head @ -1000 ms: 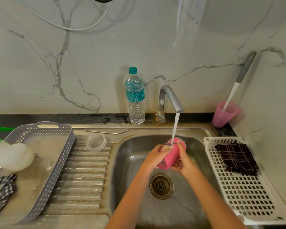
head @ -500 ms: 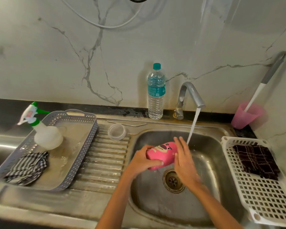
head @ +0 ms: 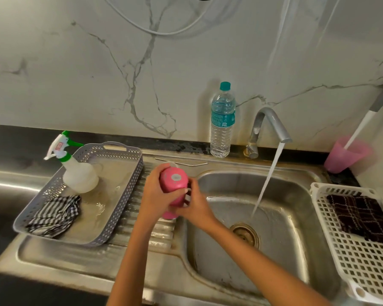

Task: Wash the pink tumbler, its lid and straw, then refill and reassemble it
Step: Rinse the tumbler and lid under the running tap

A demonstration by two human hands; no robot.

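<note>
A: Item one, pink tumbler (head: 174,184)?
B: Upturned, base showing, over the ribbed drainboard (head: 155,230) at the basin's 9 o'clock. Left hand (head: 157,193) wraps its side; right hand (head: 194,206) grips its lower part.

A: Item two, grey basket (head: 119,208)?
B: At the tumbler's 9 o'clock. Holds a white spray bottle (head: 79,175) with green trim, a striped cloth (head: 53,215), and a film of water on its floor.

A: Item three, sink basin (head: 285,219)?
B: Running water from the tap (head: 268,127) falls into it, near the drain (head: 244,235).

A: Item four, white basket (head: 363,268)?
B: At the basin's 3 o'clock. One dark checked cloth (head: 360,217).

A: Remaining containers?
B: Water bottle (head: 222,122), capped, nearly full, on the bench at the tap's 9 o'clock. Pink cup (head: 345,155) at the tap's 3 o'clock, holding a brush handle (head: 363,124). Metal straw (head: 186,163) lies at the tumbler's 12 o'clock.
</note>
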